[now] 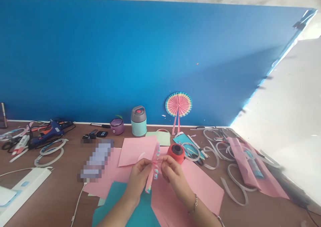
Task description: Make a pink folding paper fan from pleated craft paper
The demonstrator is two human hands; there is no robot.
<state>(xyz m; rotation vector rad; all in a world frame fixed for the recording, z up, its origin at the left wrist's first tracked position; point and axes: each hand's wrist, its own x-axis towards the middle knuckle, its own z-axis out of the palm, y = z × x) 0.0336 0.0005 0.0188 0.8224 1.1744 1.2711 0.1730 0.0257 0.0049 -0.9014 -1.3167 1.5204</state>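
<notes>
My left hand (139, 177) is closed in a pinch on the middle of a narrow accordion-pleated paper (149, 180), pink with teal and white patterned edges. The paper stands nearly upright, its folds spreading a little at the top and bottom. Close on its right side, my right hand (174, 173) is closed, thumb and forefinger pinched together near the paper's middle. What those fingertips hold is too small to make out. Below both hands lie pink sheets (203, 183) and a teal sheet (112, 200). A red round tape roll (176, 152) sits just beyond my right hand.
A finished round paper fan (178, 105) leans against the blue panel (100, 60). Nearby stand a mint-grey jar (138, 121) and a purple cup (117, 126). Glue gun (54, 130), phone (98, 160) and power strip (23, 195) lie left; curled white strips (235, 183) lie right.
</notes>
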